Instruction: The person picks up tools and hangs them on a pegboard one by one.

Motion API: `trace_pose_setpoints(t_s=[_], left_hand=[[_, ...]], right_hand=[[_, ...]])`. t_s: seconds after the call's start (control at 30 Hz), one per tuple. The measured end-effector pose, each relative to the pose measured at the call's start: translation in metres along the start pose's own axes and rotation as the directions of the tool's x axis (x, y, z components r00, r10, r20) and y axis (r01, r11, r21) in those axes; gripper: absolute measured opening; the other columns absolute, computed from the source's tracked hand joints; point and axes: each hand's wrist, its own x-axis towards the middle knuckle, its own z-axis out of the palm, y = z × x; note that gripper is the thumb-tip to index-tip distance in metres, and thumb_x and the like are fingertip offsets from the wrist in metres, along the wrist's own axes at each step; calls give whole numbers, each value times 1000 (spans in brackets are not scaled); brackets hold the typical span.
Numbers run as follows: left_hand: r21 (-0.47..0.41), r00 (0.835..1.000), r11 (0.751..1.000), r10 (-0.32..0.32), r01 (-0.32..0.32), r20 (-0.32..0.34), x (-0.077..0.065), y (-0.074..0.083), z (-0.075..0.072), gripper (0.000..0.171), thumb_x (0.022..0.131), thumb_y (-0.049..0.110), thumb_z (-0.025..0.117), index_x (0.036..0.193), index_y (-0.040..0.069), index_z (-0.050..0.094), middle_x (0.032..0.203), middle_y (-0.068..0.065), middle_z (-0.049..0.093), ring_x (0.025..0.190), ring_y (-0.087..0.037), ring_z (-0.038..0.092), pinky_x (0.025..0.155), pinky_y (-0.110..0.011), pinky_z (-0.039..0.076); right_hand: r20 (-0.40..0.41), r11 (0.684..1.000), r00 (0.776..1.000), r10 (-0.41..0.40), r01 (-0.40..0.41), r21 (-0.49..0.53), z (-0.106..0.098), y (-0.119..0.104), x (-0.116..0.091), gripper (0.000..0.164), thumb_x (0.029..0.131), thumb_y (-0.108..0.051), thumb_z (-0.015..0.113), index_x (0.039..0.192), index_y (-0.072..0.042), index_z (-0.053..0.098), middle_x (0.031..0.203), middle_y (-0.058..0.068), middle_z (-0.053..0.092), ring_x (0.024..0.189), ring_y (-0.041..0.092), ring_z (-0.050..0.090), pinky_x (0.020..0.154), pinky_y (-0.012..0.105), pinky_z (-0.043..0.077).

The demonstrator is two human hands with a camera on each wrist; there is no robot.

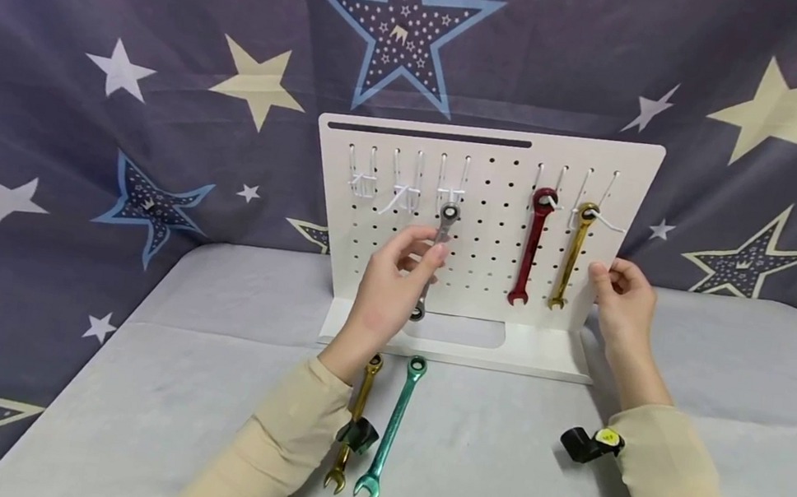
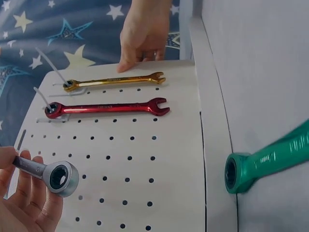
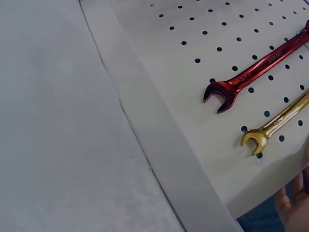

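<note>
My left hand (image 1: 388,285) pinches a silver-grey ratchet wrench (image 1: 450,213) by its shaft, in front of a white pegboard (image 1: 474,270). The wrench stands nearly upright, its top ring close to a white hook (image 1: 451,194); whether they touch I cannot tell. In the left wrist view, the ring end of the silver wrench (image 2: 61,178) points away from the fingers. My right hand (image 1: 628,306) grips the pegboard's right edge, thumb in front and other fingers partly hidden behind. Beside it hang a gold wrench (image 1: 572,253) and a red wrench (image 1: 532,248) on hooks.
A green wrench (image 1: 393,430) and another gold wrench (image 1: 359,409), partly covered by my left wrist's camera, lie on the grey table cloth (image 1: 493,451) before the board. More white hooks (image 1: 360,182) sit at the board's upper left. A star-patterned curtain (image 1: 525,65) hangs behind.
</note>
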Motion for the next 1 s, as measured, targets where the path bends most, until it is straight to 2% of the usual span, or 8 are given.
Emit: trace_pose_setpoints(t_s=[0.2,0.47,0.73,1.0], left_hand=[[-4,1000,1000,-10,10,8,3,-5,-1,25,101,21,60,122,7,63,101,-15,68,86,-36,64,69,-30,48],[-7,1000,1000,-17,17,17,10,-9,0,25,101,22,60,121,8,62,100,-12,68,80,-23,63,69,-29,47],[-44,998,998,-42,44,35,17,-11,2,25,102,19,58,122,6,61,106,-23,67,90,-42,63,72,-29,48],[-29,996,998,-56,58,68,22,-16,8,25,104,17,54,124,4,60,104,-24,65,90,-42,64,67,-26,46]], right_hand=[[10,1000,1000,2,-2,-13,-1,-2,-1,20,93,-26,68,95,-10,56,78,-10,51,75,3,48,61,11,42],[-4,999,1000,-15,15,-38,1,-2,0,20,95,-25,67,95,-9,55,79,-10,50,73,3,47,60,12,41],[-28,999,998,-48,47,-24,2,0,0,18,95,-22,67,93,-9,55,77,-10,49,69,2,46,58,12,39],[-38,998,998,-57,56,-42,3,2,-1,22,95,-22,67,96,-4,55,75,-12,48,69,1,45,57,11,39]])
